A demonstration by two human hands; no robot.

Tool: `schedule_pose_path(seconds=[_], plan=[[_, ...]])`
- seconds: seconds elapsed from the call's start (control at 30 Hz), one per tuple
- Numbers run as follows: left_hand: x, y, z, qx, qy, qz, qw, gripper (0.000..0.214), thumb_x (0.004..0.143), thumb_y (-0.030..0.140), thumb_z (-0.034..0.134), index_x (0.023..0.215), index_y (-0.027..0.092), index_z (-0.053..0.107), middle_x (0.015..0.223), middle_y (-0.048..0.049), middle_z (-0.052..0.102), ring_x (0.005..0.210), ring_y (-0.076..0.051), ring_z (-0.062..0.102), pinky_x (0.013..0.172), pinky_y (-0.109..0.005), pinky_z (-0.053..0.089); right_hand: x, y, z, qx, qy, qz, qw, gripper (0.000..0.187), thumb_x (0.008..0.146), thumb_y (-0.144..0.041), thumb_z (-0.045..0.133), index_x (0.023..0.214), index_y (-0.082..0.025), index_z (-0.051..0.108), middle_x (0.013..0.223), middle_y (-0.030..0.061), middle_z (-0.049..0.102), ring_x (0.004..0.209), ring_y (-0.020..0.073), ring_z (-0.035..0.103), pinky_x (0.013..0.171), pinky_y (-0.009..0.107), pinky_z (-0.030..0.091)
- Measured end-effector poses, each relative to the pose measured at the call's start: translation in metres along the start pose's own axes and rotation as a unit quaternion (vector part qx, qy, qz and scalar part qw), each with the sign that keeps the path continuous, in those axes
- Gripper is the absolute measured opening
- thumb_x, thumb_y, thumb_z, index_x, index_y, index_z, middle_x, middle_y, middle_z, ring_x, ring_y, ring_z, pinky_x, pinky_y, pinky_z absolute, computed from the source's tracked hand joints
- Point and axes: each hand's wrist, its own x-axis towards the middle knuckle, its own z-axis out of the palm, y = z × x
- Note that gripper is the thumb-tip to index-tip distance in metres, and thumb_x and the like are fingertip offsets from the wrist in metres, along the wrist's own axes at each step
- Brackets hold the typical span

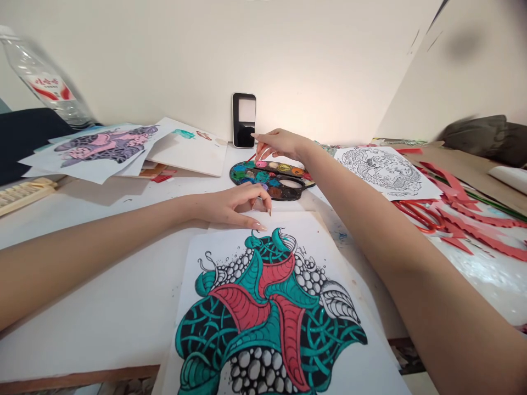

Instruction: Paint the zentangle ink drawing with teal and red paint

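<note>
My right hand [284, 144] reaches over the far end of the paint palette [237, 176], its fingers pinched around a thin red shaft that looks like a paintbrush [250, 158]; the bristles cannot be made out. Dabs of many colours fill the palette's wells. Lower down, my left hand [239, 206] rests at the top edge of the patterned drawing [267, 307], thumb and curved fingers apart, with nothing between them. Teal, red and black areas cover much of the drawing, while some leaves and pebble shapes are white or grey.
A phone-like device [244, 120] leans upright against the wall behind the palette. Painted sheets [102, 148] and a white board [193, 148] lie left, near a plastic bottle [45, 82]. On the right are a dragon line drawing [385, 171], red-handled scissors [424, 216] and red paper strips [486, 219].
</note>
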Motion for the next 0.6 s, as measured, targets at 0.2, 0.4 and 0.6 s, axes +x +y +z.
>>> schedule_pose_path(seconds=[0.2, 0.4, 0.6], plan=[[-0.0002, 0.0000, 0.0000, -0.001, -0.001, -0.007, 1.000, 0.043, 0.088, 0.057, 0.070, 0.114, 0.024, 0.061, 0.106, -0.0031, 0.050, 0.099, -0.020, 0.045, 0.088, -0.030, 0.037, 0.0003, 0.0013, -0.0027, -0.025, 0.024, 0.012, 0.999, 0.051, 0.105, -0.042, 0.053, 0.062, -0.016, 0.065, 0.080, 0.0114, 0.077, 0.074, 0.0152, 0.067, 0.065, 0.029, 0.037], [0.0001, -0.0005, -0.0005, 0.003, -0.002, -0.006, 1.000, 0.043, 0.088, 0.058, 0.070, 0.114, 0.024, 0.061, 0.104, -0.0028, 0.049, 0.098, -0.020, 0.044, 0.086, -0.030, 0.037, 0.0005, 0.0055, -0.0049, -0.050, -0.004, -0.005, 0.999, 0.052, 0.102, -0.051, 0.056, 0.065, -0.016, 0.067, 0.087, 0.0115, 0.079, 0.078, 0.0166, 0.067, 0.068, 0.030, 0.036], [0.0004, 0.0007, -0.0012, 0.014, -0.007, -0.004, 1.000, 0.043, 0.089, 0.057, 0.069, 0.116, 0.024, 0.060, 0.105, -0.0029, 0.050, 0.095, -0.019, 0.044, 0.082, -0.029, 0.037, -0.0018, 0.0035, -0.0071, -0.041, -0.037, -0.024, 0.998, 0.053, 0.100, -0.055, 0.057, 0.065, -0.017, 0.067, 0.087, 0.0110, 0.079, 0.082, 0.0165, 0.068, 0.069, 0.030, 0.036]])
